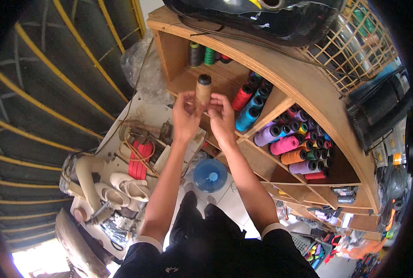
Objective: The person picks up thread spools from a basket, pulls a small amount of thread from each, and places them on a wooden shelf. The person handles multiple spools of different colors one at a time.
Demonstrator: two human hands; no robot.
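One tan thread spool (203,91) with a black end stands between the hands, before the wooden shelf (171,53); the left hand's (186,116) grip pinches its lower part, while the right hand's (221,118) fingers curl at its side, whether pinching cannot be told, and its lower end is hidden. Assorted coloured spools (284,145) fill a compartment, rear ones overlapped and shadowed. One glossy black object (262,28), kind unclear, is cut off above.

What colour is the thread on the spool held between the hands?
Tan; the spool shows best in the head view.
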